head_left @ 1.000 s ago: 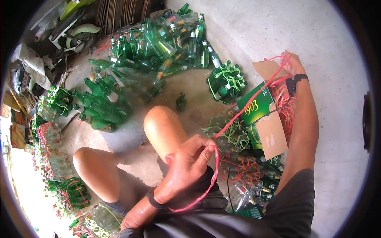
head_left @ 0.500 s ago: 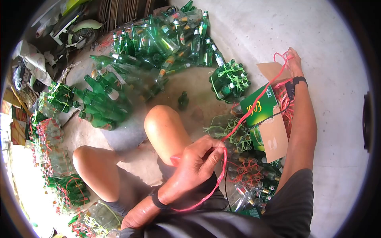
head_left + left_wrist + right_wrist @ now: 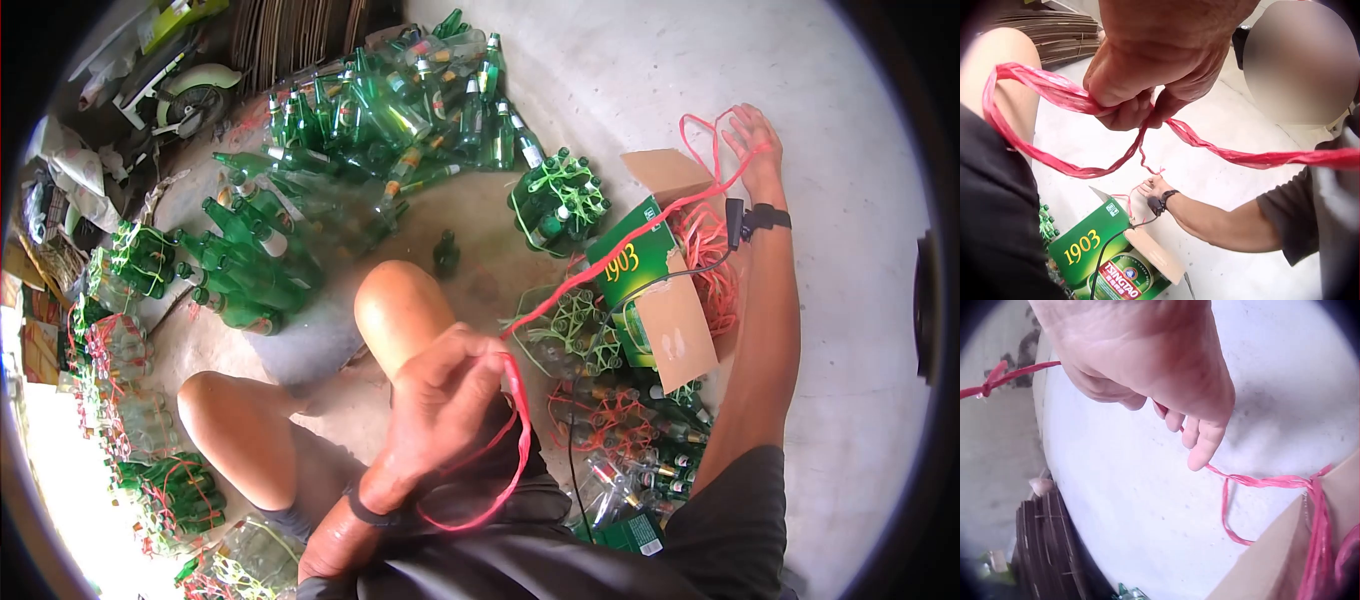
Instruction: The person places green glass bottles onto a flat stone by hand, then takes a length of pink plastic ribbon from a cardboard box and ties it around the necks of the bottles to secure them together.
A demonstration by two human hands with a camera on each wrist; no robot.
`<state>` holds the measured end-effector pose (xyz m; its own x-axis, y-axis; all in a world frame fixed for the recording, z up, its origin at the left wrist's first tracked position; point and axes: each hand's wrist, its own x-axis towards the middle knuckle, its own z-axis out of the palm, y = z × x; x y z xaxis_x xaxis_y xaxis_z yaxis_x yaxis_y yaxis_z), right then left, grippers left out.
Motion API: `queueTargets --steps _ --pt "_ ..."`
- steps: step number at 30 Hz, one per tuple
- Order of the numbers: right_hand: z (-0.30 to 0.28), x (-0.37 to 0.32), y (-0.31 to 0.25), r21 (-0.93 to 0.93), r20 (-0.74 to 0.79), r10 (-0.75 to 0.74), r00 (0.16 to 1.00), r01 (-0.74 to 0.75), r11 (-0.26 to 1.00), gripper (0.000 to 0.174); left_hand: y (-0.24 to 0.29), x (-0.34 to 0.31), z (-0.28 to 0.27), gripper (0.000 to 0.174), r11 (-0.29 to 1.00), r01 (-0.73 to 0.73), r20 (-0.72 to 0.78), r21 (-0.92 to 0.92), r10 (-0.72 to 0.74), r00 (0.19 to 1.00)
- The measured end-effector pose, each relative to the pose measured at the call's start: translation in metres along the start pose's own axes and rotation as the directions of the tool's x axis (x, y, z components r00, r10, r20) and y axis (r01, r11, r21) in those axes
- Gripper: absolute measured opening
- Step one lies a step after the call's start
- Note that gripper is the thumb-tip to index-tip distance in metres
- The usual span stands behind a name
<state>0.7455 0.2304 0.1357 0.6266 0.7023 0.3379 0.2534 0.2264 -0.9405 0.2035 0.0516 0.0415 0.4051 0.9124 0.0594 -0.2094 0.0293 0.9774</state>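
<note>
My left hand point(image 3: 440, 405) pinches pink plastic twine point(image 3: 600, 265) between thumb and fingers, above my knee. In the left wrist view, a wide loop of the twine point(image 3: 1041, 90) hangs from the pinch. The strand runs up to my outstretched right hand point(image 3: 757, 150), which is beyond the cardboard box at the right. Its fingers are spread, with twine lying across the hand. From the right wrist, twine point(image 3: 1260, 481) passes behind the loosely bent fingers and down to the box flap. More pink twine point(image 3: 705, 270) fills the green "1903" box point(image 3: 625, 260).
Green bottles point(image 3: 390, 110) lie heaped at the back, with several standing bottles point(image 3: 245, 265) to the left. A bundle point(image 3: 560, 200) tied with green twine stands near the box. Tied bottles point(image 3: 610, 425) sit below it. A black cable point(image 3: 570, 450) trails past my lap.
My right hand has moved outward and its fingers have spread. My left hand has drawn to the left, still pinching the twine, and the two hands are farther apart.
</note>
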Motion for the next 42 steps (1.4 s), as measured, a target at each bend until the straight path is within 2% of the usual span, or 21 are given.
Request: queueTargets --steps 1,6,8,9,11,12,14,17,20,22,24,25,26,27,28,30,32,33,35,39,42 --pt "0.003 -0.008 -0.009 0.003 0.031 0.013 0.999 -0.013 1.000 0.053 0.010 -0.003 -0.001 0.010 0.994 0.030 -0.047 -0.109 -0.035 0.998" --pt "0.020 -0.053 -0.054 -0.075 0.109 -0.056 0.993 0.064 0.995 0.051 0.034 -0.018 -0.030 0.009 0.996 -0.086 -0.242 -0.019 0.079 0.967" --pt "0.028 -0.070 -0.070 -0.158 0.122 -0.070 0.990 0.089 0.983 0.040 0.038 -0.028 -0.046 0.010 0.995 -0.095 -0.327 -0.014 0.085 0.941" --pt "0.031 -0.073 -0.074 -0.157 0.122 -0.072 0.990 0.090 0.983 0.040 0.040 -0.033 -0.055 0.010 0.995 -0.099 -0.385 -0.016 0.085 0.919" --pt "0.033 -0.078 -0.080 -0.341 0.137 -0.086 0.987 0.129 0.931 0.027 0.041 -0.045 -0.075 0.012 0.991 -0.135 -0.483 -0.003 0.117 0.868" --pt "0.033 -0.081 -0.080 -0.340 0.135 -0.086 0.987 0.128 0.932 0.027 0.040 -0.053 -0.091 0.012 0.979 -0.178 -0.494 -0.101 0.105 0.863" --pt "0.035 -0.086 -0.079 -0.406 0.241 -0.205 0.948 0.291 0.866 0.020 0.051 -0.066 -0.108 0.014 0.977 -0.212 -0.538 -0.027 0.165 0.827" --pt "0.031 -0.083 -0.069 -0.507 0.349 -0.149 0.925 0.320 0.800 0.018 0.047 -0.090 -0.137 0.018 0.967 -0.254 -0.661 -0.009 0.185 0.727" --pt "0.031 -0.081 -0.061 -0.625 0.448 -0.100 0.888 0.391 0.675 0.017 0.052 -0.113 -0.155 0.017 0.973 -0.231 -0.703 0.016 0.175 0.689" --pt "0.030 -0.077 -0.048 -0.670 0.421 -0.126 0.898 0.401 0.625 0.017 0.050 -0.124 -0.166 0.020 0.961 -0.277 -0.651 0.020 0.223 0.726" --pt "0.028 -0.073 -0.033 -0.708 0.401 -0.156 0.903 0.414 0.573 0.017 0.050 -0.133 -0.165 0.018 0.938 -0.346 -0.694 -0.036 0.226 0.684" --pt "0.024 -0.069 -0.027 -0.723 0.431 -0.274 0.859 0.511 0.465 0.016 0.046 -0.138 -0.176 0.022 0.923 -0.378 -0.613 -0.072 0.259 0.747" --pt "0.020 -0.066 -0.022 -0.731 0.465 -0.384 0.798 0.591 0.342 0.016 0.042 -0.142 -0.180 0.022 0.923 -0.379 -0.614 -0.072 0.258 0.746" --pt "0.016 -0.064 -0.018 -0.730 0.468 -0.383 0.797 0.593 0.342 0.016 0.044 -0.142 -0.178 0.021 0.911 -0.396 -0.542 -0.114 0.277 0.794" --pt "0.013 -0.062 -0.015 -0.755 0.433 -0.346 0.833 0.544 0.366 0.016 0.045 -0.142 -0.178 0.021 0.899 -0.408 -0.466 -0.157 0.297 0.833" --pt "0.006 -0.058 -0.010 -0.779 0.398 -0.305 0.865 0.494 0.387 0.017 0.042 -0.146 -0.180 0.020 0.895 -0.418 -0.479 -0.159 0.300 0.825" --pt "-0.001 -0.055 -0.007 -0.608 0.409 0.087 0.908 0.200 0.768 0.020 0.042 -0.146 -0.178 0.019 0.890 -0.426 -0.488 -0.164 0.302 0.819" --pt "0.000 -0.058 -0.009 -0.610 0.409 0.088 0.908 0.200 0.767 0.020 0.046 -0.144 -0.173 0.018 0.895 -0.422 -0.560 -0.143 0.278 0.780" --pt "0.003 -0.064 -0.010 -0.575 0.305 0.181 0.935 0.029 0.817 0.024 0.048 -0.144 -0.172 0.018 0.902 -0.415 -0.628 -0.120 0.255 0.735" --pt "0.014 -0.069 -0.030 -0.343 0.272 0.154 0.950 -0.054 0.938 0.026 0.045 -0.151 -0.182 0.015 0.918 -0.381 -0.636 -0.109 0.231 0.737" --pt "0.024 -0.070 -0.057 -0.217 0.315 0.043 0.948 0.028 0.976 0.030 0.036 -0.156 -0.192 0.011 0.938 -0.340 -0.624 -0.073 0.223 0.749"
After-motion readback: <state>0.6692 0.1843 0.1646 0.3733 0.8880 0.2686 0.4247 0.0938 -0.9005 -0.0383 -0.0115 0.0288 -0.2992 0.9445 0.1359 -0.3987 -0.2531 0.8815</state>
